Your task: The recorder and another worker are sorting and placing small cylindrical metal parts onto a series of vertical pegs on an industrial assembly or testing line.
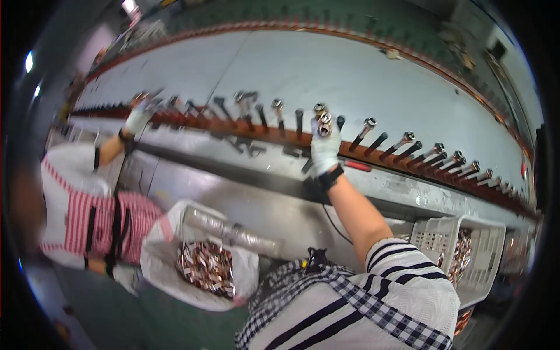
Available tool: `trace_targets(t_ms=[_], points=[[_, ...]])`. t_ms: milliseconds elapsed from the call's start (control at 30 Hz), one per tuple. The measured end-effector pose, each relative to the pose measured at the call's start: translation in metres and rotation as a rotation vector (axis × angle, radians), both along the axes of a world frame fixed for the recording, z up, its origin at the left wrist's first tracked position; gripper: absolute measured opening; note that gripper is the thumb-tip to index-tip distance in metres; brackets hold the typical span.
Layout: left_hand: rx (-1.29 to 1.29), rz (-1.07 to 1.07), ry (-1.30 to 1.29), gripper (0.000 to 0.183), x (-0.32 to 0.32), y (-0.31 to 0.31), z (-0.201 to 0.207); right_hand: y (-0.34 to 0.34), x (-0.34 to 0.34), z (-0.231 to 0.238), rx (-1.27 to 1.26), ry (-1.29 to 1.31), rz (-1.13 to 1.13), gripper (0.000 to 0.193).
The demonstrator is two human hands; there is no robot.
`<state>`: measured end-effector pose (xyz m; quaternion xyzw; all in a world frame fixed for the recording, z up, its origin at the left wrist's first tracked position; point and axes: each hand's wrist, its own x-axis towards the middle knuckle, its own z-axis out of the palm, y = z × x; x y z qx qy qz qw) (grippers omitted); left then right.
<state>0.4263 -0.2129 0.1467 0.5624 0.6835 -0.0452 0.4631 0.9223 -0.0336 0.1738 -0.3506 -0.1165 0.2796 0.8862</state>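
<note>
My right hand [325,150], in a white glove with a dark band at the wrist, reaches up to the row of pegs. Its fingers are closed around shiny copper-and-silver metal fittings [325,125] with round, open ends. Just behind them another fitting [319,108] appears at the rail, and a bare dark peg [340,122] stands close on the right. To the right along the rail, several pegs carry similar fittings [370,123]. No part of my left hand shows.
At left a co-worker in a pink-striped apron [87,224] has a gloved hand [138,119] at the same rail. A white sack [157,256] holds many small metal pieces. A white plastic crate [487,251] with copper-coloured parts stands at right. A red-handled tool [357,166] lies under the rail.
</note>
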Motion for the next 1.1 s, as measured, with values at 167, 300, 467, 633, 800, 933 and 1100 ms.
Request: trace_targets(t_ms=[167,300,467,633,800,933,1100], points=[[-0.416,-0.217,0.297,0.028,-0.02,-0.131,-0.044,0.021,0.0,-0.002,0.065,-0.222,-0.006,0.022],[-0.548,-0.218,0.351,0.027,-0.001,-0.18,-0.05,0.067,0.002,0.003,0.321,0.105,0.049,0.017],[-0.095,0.067,0.577,0.023,-0.019,-0.26,-0.039,0.059,-0.059,0.09,0.449,-0.037,0.004,0.024],[-0.401,0.515,0.141,0.025,-0.056,-0.319,-0.011,0.026,-0.128,0.14,0.179,-1.196,0.061,0.028],[-0.172,0.776,-0.004,0.026,-0.077,-0.311,0.032,-0.056,-0.255,0.112,0.161,-1.169,1.01,0.056],[0.101,0.974,-0.197,0.027,-0.057,-0.258,0.062,-0.096,-0.27,0.024,-0.137,-1.329,0.927,0.063],[0.363,0.998,-0.67,0.028,-0.021,-0.204,0.08,-0.116,-0.141,0.024,-0.372,-0.929,0.18,0.049]])
